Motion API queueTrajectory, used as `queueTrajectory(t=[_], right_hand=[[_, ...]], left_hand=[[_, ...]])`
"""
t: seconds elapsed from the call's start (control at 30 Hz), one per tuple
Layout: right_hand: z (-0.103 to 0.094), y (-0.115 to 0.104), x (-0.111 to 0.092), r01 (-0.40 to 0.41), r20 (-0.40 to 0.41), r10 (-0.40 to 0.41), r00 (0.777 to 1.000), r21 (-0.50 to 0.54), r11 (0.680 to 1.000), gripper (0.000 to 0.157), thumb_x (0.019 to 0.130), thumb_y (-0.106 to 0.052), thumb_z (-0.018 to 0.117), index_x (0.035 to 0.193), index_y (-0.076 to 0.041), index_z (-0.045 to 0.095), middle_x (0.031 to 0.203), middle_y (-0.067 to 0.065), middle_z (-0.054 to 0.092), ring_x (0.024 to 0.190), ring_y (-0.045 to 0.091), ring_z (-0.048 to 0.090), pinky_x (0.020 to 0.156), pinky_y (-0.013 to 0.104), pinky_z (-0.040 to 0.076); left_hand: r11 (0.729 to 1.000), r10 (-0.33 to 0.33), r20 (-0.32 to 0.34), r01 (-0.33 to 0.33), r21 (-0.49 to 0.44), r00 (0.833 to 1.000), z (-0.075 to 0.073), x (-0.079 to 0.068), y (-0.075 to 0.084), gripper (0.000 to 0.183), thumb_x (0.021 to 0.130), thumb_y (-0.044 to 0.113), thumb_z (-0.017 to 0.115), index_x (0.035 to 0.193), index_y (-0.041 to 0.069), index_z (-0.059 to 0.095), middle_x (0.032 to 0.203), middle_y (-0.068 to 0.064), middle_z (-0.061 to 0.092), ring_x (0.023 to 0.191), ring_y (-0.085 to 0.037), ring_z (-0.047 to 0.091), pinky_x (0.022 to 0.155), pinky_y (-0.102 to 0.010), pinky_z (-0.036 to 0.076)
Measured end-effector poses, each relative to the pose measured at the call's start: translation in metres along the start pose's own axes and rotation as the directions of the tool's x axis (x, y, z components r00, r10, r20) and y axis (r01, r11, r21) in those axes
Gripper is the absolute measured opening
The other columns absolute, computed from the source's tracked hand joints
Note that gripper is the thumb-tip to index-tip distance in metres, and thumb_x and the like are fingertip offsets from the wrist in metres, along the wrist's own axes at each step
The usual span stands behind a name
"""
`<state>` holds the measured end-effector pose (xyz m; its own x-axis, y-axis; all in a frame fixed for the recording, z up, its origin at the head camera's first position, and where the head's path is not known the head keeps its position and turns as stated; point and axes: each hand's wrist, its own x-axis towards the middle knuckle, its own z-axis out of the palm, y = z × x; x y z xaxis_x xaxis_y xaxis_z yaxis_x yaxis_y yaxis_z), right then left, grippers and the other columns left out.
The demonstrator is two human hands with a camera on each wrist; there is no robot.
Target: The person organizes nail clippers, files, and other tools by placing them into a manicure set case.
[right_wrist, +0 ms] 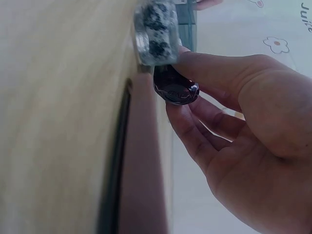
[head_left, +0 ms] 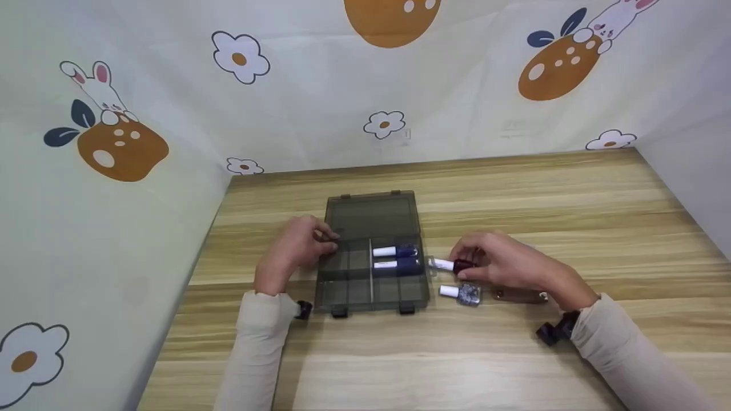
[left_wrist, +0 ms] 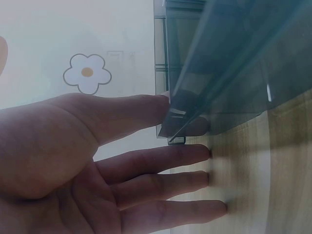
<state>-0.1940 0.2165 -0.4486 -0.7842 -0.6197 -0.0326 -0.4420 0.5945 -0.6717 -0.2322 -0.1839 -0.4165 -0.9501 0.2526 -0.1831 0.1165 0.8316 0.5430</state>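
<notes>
My right hand (head_left: 505, 260) pinches a dark red nail polish bottle (head_left: 464, 266) with a white cap, between thumb and fingers, just right of a translucent grey compartment box (head_left: 342, 291). Its cap points at the box. In the right wrist view, the bottle's dark base (right_wrist: 176, 92) shows between the fingertips. Two dark blue nail polish bottles (head_left: 407, 251) with white caps lie in the box's upper right compartment. My left hand (head_left: 297, 248) is at the box's left edge. Its thumb touches the box wall (left_wrist: 214, 87), with the other fingers fairly straight, tips at the table.
A glitter nail polish bottle (head_left: 469, 294) with a white cap lies on the wooden table (head_left: 457, 354) right of the box. Behind it, partly under my right wrist, is a flat pinkish-brown object (head_left: 517, 294). The box lid (head_left: 374, 216) lies back towards the printed curtain (head_left: 308, 114).
</notes>
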Motion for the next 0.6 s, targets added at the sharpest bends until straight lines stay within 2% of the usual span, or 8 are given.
queueTrajectory(t=[0.17, 0.37, 0.5, 0.6], right_hand=[[-0.0054, 0.0000, -0.0028, -0.034, -0.019, 0.035, 0.999, 0.054, 0.998, 0.027, 0.086, -0.020, 0.079, 0.110, -0.022, 0.068, 0.099, -0.007, 0.070, 0.090, 0.012, 0.067, 0.082, 0.028, 0.056], [-0.0086, 0.0011, -0.0042, -0.059, -0.042, 0.062, 0.997, 0.059, 0.997, 0.026, 0.086, -0.016, 0.079, 0.109, -0.022, 0.068, 0.098, -0.005, 0.069, 0.088, 0.015, 0.066, 0.078, 0.030, 0.057], [-0.0093, 0.0014, -0.0028, -0.034, -0.063, 0.036, 0.997, 0.041, 0.999, 0.024, 0.087, -0.015, 0.078, 0.108, -0.021, 0.069, 0.096, -0.007, 0.070, 0.088, 0.013, 0.067, 0.080, 0.032, 0.057], [-0.0096, 0.0005, -0.0012, 0.013, -0.083, -0.012, 0.996, 0.008, 1.000, 0.023, 0.087, -0.015, 0.078, 0.108, -0.020, 0.069, 0.097, -0.008, 0.070, 0.090, 0.010, 0.067, 0.084, 0.033, 0.057]], left_hand=[[1.000, 0.000, 0.001, 0.000, 0.007, 1.000, -0.0001, -0.0003, -0.0007, 0.019, 0.089, 0.016, 0.076, 0.107, 0.016, 0.077, 0.101, -0.005, 0.076, 0.083, -0.016, 0.070, 0.071, -0.031, 0.057], [1.000, 0.007, -0.009, -0.007, 0.024, 1.000, -0.0002, 0.0001, -0.0003, 0.018, 0.089, 0.018, 0.077, 0.107, 0.017, 0.078, 0.101, -0.004, 0.076, 0.083, -0.016, 0.069, 0.072, -0.031, 0.056], [0.999, 0.016, -0.011, -0.015, 0.038, 1.000, 0.0000, 0.0006, -0.0011, 0.018, 0.089, 0.019, 0.076, 0.107, 0.017, 0.078, 0.102, -0.004, 0.076, 0.084, -0.016, 0.070, 0.073, -0.032, 0.056], [0.999, 0.025, -0.009, -0.025, 0.029, 1.000, -0.0003, 0.0008, -0.0020, 0.018, 0.090, 0.018, 0.076, 0.107, 0.016, 0.078, 0.101, -0.004, 0.076, 0.084, -0.016, 0.070, 0.074, -0.032, 0.056]])
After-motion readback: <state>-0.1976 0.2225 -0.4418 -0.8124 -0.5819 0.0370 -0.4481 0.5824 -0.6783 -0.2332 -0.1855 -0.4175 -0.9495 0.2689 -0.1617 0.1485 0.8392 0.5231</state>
